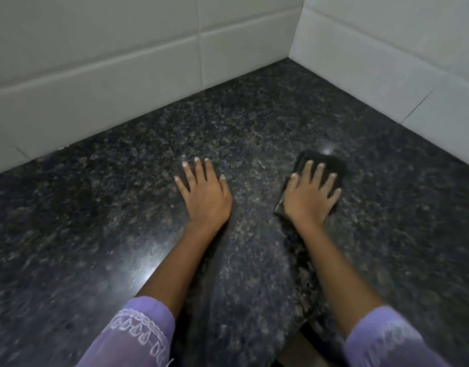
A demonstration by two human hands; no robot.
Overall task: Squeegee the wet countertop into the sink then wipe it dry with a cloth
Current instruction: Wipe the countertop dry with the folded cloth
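1. Dark speckled granite makes up the countertop [127,213], which runs into a corner where two walls of white tiles [101,49] meet.
2. The left hand [204,194] lies flat on the bare stone, palm down, fingers straight and spread, holding nothing.
3. The right hand [309,197] lies palm down on a dark folded cloth [326,165], fingers straight and slightly spread, pressing it against the countertop rather than curling round it.
4. The cloth sits right of the left hand and apart from it, a strip of bare granite between them; it is nearer the right-hand wall than the back wall, but well clear of both.
5. The cloth's far edge shows beyond the fingertips, and a lighter corner of it shows beside the wrist; this part of the picture is blurred, so its weave cannot be made out.
6. Both forearms reach in from the bottom of the view, each in a pale purple sleeve [138,332]; the left one carries white embroidery at the cuff.
7. A glossy highlight lies on the stone beside the left forearm.
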